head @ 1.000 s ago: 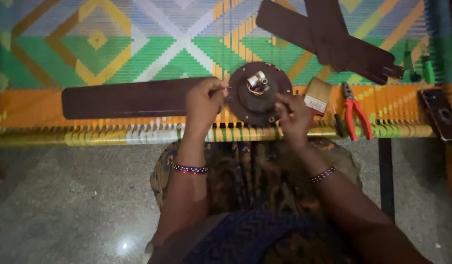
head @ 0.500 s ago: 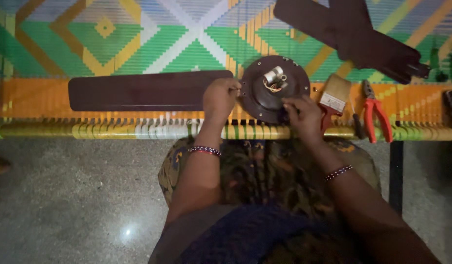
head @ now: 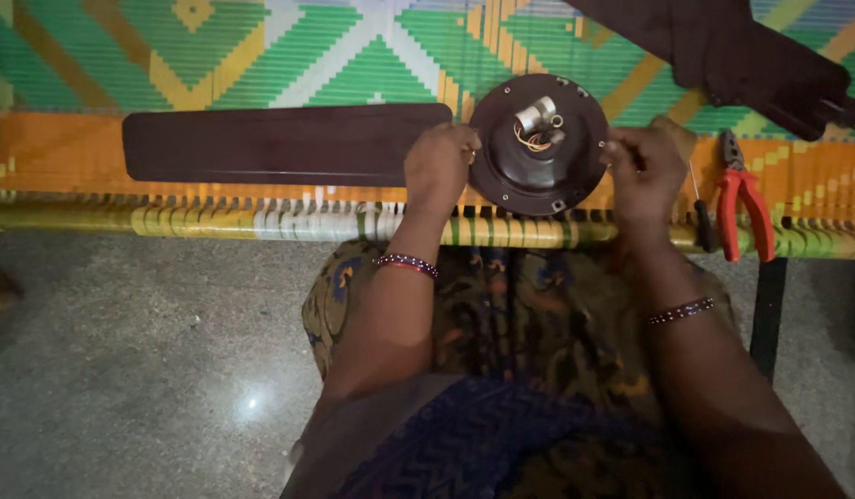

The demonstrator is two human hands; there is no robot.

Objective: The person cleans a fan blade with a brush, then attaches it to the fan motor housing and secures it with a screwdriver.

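Flanking the round dark-brown metal fan motor housing (head: 538,145), the left hand (head: 439,168) is gripping the joint where the long dark-brown fan blade (head: 280,144) is extending leftward; the right hand (head: 645,171) is curling closed at the housing's opposite rim, grip unclear.

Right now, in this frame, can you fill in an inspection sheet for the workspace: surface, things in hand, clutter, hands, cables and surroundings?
Surface: woven cot with a green, orange and white pattern, yellow-wrapped front rail.
Things in hand: round dark brown fan motor housing, one long dark brown fan blade lying to its left.
Clutter: red-handled pliers, a dark-handled screwdriver, more dark brown blades at top right.
Hands: left hand at the joint of blade and housing; right hand at the housing's right edge; grip unclear.
Cables: coiled copper-coloured wires by the metal shaft.
Surroundings: grey speckled stone floor.
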